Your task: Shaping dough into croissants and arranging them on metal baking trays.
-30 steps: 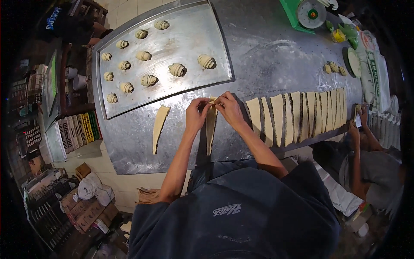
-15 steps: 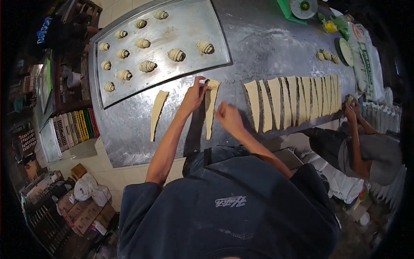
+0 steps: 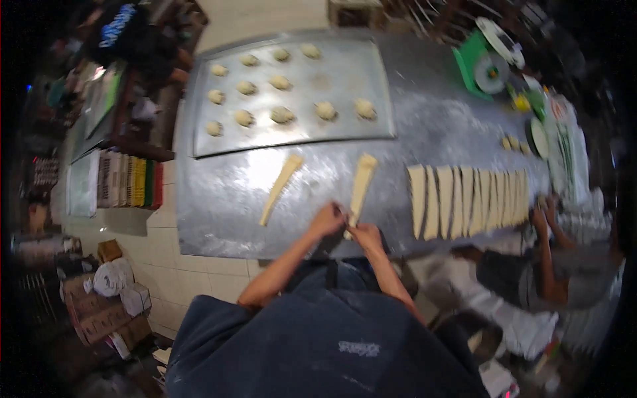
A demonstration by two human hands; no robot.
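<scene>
Both pinched shut on the near tip of a long dough triangle [image 3: 361, 189], left hand [image 3: 326, 219] and right hand [image 3: 367, 235] close together, stretching it flat on the floured steel table [image 3: 219, 205]; beyond, a spare strip [image 3: 281, 187], cut triangles [image 3: 468, 199], 1 tray [image 3: 371, 129] of rolled pieces.

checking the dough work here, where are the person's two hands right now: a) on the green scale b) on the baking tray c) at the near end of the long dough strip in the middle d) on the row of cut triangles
c: the left hand and right hand meet at the near tip of the dough strip, away from the baking tray and the row of cut triangles.
</scene>
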